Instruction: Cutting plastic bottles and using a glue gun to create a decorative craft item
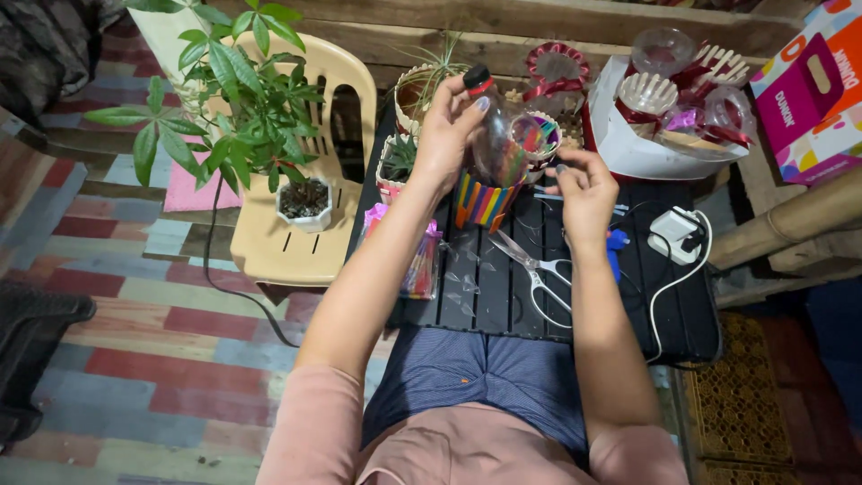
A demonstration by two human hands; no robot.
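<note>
Here, the clear plastic bottle with the dark cap (492, 135) is up in front of me, tilted, its lower part over a small cup of upright multicoloured sticks (483, 202). My left hand (446, 135) has its fingers closed around the bottle's upper part, the fingertips reaching up near the cap. My right hand (582, 184) sits just beside the bottle's base, thumb and forefinger pinched together; what they pinch is too small for me to tell. Below my hands lies a black slatted table (485, 287), with a pair of white-handled scissors (539, 274) lying open on it. A packet of coloured sticks in clear wrap (417, 260) hangs off the table's left edge. To the right rests a white plug adapter with its white cable (675, 235). On a beige plastic chair (292, 238) to the left stands a leafy green plant in a white pot (305, 205).
</note>
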